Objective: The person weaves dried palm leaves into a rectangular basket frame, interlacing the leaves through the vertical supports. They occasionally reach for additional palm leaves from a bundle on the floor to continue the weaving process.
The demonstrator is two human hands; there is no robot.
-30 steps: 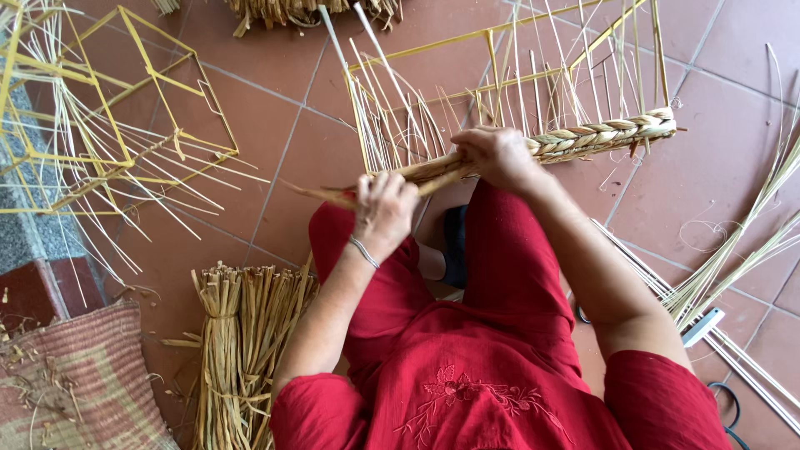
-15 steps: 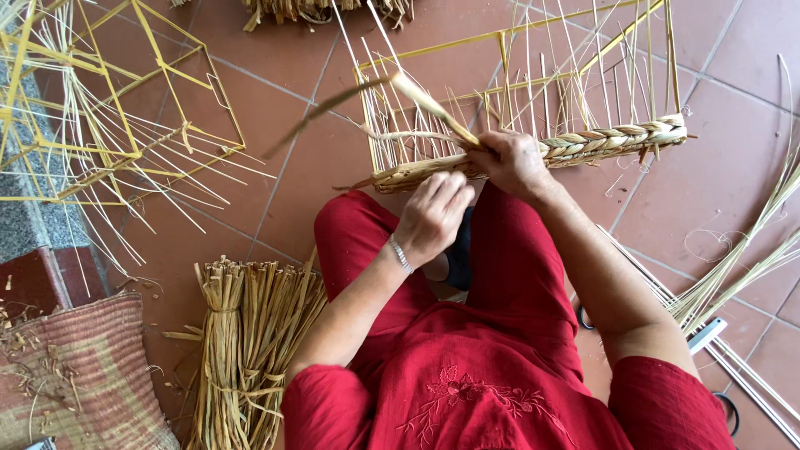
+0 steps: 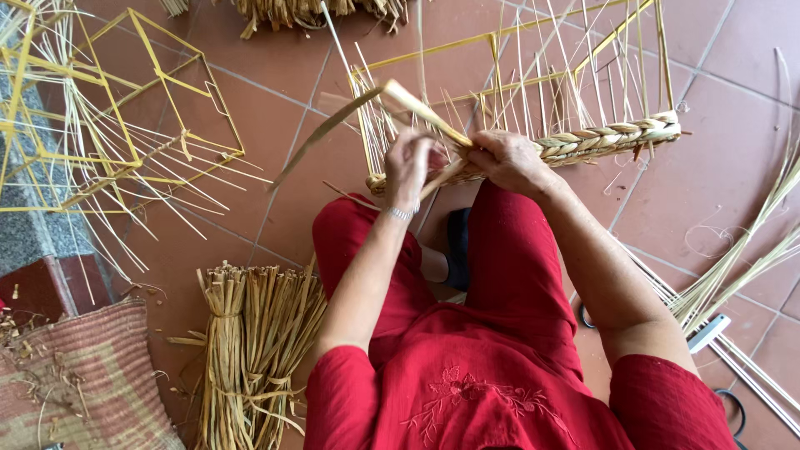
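Observation:
A yellow wire frame [image 3: 583, 25] with thin upright straw stakes stands on the tiled floor in front of my knees. A thick braided straw band [image 3: 608, 137] runs along its lower rail. My right hand [image 3: 508, 158] grips the near end of the braid. My left hand [image 3: 408, 167] pinches a flat straw strand [image 3: 417, 104] that bends up and over to the left, its loose tail [image 3: 321, 137] trailing down. I wear red clothes and a thin bracelet on the left wrist.
A bundle of dried straw [image 3: 250, 350] lies by my left knee. Another yellow wire frame [image 3: 125, 125] with loose stakes sits at the left. A woven mat [image 3: 83, 383] fills the lower-left corner. Loose straw stalks [image 3: 733, 267], thin rods and scissors [image 3: 733, 412] lie at right.
My left hand rose from low beside the braid up to meet the right hand. The strand it holds was lifted and folded over above the braid.

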